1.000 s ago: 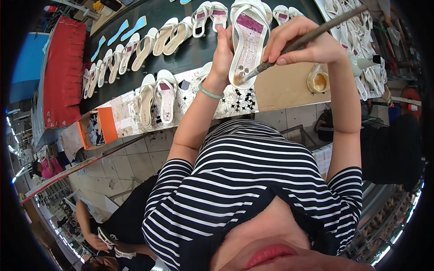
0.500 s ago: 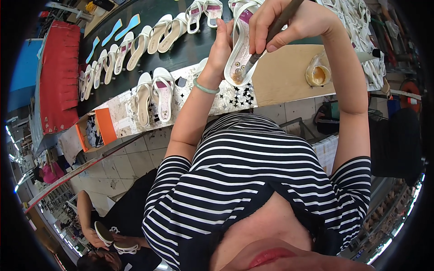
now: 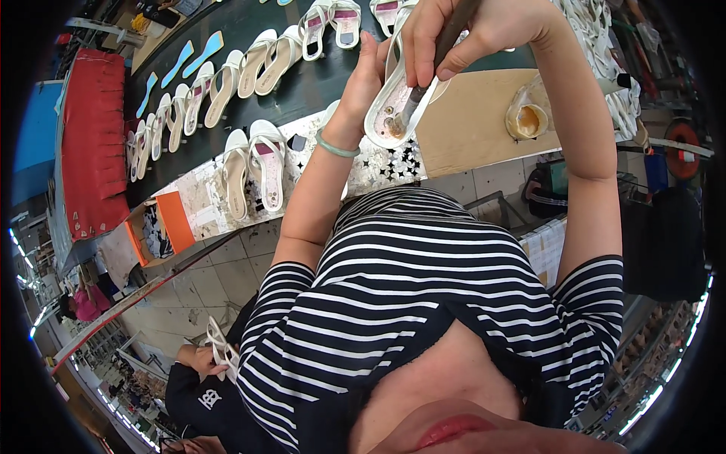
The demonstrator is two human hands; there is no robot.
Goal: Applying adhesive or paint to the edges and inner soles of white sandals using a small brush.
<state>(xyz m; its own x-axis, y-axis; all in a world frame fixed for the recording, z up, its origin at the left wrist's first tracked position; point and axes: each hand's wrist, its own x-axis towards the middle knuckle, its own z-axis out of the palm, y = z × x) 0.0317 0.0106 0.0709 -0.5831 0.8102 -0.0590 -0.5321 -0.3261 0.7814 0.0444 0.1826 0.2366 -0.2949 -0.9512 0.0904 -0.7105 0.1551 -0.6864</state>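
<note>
Hands (image 3: pixel 484 32) partly hide the white sandal (image 3: pixel 387 104); the brush (image 3: pixel 449 34) runs out of view.

Left head-worn fisheye, facing down, near held sandal (image 3: pixel 392 97).

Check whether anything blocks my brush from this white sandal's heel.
Nothing visible: the brush in your right hand reaches the heel end of the white slide sandal, and your left hand is at its left edge, clear of the bristles.

- The held sandal (image 3: pixel 384 112) is smooth, leather-like.
- The brush handle (image 3: pixel 452 34) looks matt, wooden.
- The bracelet (image 3: pixel 335 147) is smooth, glossy.
- The sheet (image 3: pixel 469 125) is matt cardboard.
</note>
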